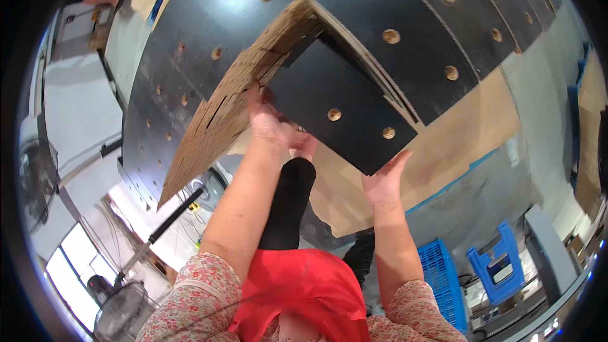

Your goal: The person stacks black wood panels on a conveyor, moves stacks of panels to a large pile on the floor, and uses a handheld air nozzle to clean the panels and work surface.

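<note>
A dark rectangular board point(316, 82) with two round holes lies in a gap between stacks of similar boards. My left hand point(269, 120) grips its left edge, close to the rough layered edges of the left stack point(209, 114); some of its fingers are hidden. At the board's near right corner, my right hand point(387, 180) holds it from below, with the fingers mostly hidden under it. Whether one board or several are in my hands I cannot tell.
Dark drilled boards point(430, 31) stand stacked to the right of the gap. Brown cardboard point(456, 139) lies beneath. A blue crate point(440, 278) and blue stool point(497, 263) are at lower right, fans point(123, 310) at lower left. Another person's arm point(101, 0) shows at upper left.
</note>
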Tool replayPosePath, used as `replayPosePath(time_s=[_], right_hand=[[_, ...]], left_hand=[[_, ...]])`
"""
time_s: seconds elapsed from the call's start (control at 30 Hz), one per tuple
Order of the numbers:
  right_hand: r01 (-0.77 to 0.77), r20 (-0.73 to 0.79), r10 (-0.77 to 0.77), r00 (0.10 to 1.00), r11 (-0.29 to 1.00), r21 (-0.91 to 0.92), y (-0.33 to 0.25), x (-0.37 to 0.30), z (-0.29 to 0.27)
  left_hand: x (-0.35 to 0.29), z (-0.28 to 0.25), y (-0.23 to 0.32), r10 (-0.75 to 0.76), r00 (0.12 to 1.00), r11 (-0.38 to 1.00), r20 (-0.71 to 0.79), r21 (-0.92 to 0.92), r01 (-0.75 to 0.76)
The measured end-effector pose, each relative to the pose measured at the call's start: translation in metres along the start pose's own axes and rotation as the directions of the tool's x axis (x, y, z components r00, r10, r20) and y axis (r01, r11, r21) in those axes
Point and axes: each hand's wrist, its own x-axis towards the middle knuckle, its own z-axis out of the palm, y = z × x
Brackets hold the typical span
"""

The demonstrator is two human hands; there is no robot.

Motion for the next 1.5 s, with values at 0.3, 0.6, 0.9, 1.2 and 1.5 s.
replayPosePath(time_s=[0.3,0.6,0.9,1.2,1.5], right_hand=[[-0.193,0.036,0.191,0.981,0.978,0.08,-0.007,0.052,-0.007],[-0.105,0.087,0.173,0.981,0.85,-0.516,-0.002,0.092,-0.008],[0.379,0.385,0.058,0.921,0.084,-0.921,0.004,0.096,-0.014],[-0.032,0.083,0.12,0.989,0.729,-0.684,0.012,0.102,0.029],[-0.193,0.01,0.229,0.973,0.84,-0.507,0.0,0.099,0.042]], left_hand=[[-0.007,-0.011,-0.073,-0.25,0.925,0.905,0.285,-0.27,0.328],[0.005,0.033,-0.049,-0.14,0.945,0.96,0.295,-0.192,0.202],[0.039,0.05,-0.053,0.171,0.983,0.985,0.073,0.001,-0.171],[0.029,0.054,-0.054,0.35,0.934,0.924,0.077,0.138,-0.357],[-0.018,0.053,-0.054,0.267,0.96,0.937,0.085,0.21,-0.279]])
